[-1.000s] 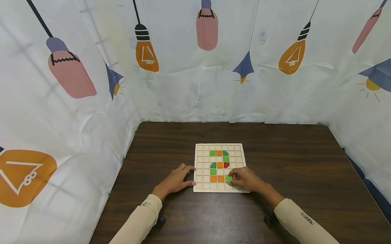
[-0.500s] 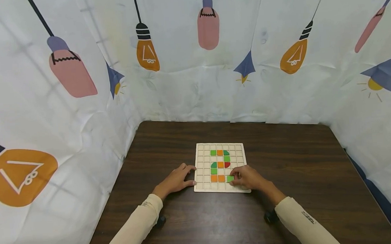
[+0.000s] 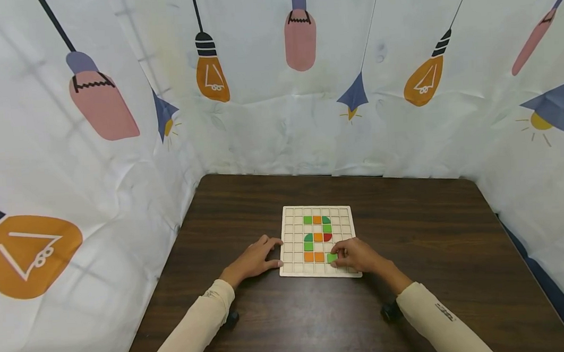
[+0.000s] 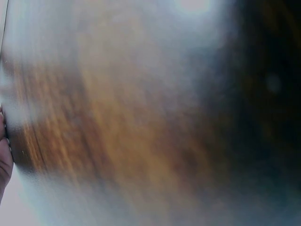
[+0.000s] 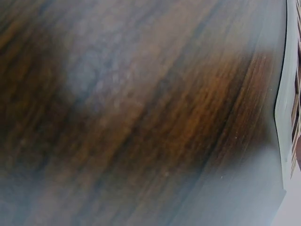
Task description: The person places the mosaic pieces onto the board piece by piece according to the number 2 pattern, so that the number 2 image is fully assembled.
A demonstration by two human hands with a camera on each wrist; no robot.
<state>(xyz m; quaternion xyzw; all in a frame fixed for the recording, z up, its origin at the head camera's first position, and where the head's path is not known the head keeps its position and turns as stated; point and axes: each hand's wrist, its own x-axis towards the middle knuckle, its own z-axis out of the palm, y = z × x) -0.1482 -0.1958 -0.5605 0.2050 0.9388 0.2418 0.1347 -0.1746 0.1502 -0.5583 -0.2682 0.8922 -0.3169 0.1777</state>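
A pale wooden grid board [image 3: 290,228] lies on the table in the head view, with several green, orange and red tiles set in its middle columns. My right hand [image 3: 358,256] pinches a green square tile [image 3: 331,258] between thumb and fingers at the lower part of the grid, just right of two orange tiles [image 3: 314,257]. At the board's left edge, my left hand [image 3: 252,259] touches the rim with thumb and fingertips spread apart. Only a sliver of the left hand shows in the left wrist view. The board's edge [image 5: 281,103] runs along the right side of the right wrist view.
The dark wood-grain table [image 3: 408,212] extends around the board on all sides. A white curtain [image 3: 270,139] printed with lamps and bulbs hangs behind it and at both sides. Small dark devices [image 3: 389,313] sit under both wrists.
Both hands keep nearly the same pose. The green tile in my right hand has shifted very slightly to the right of the orange tiles; the camera view has moved a little.
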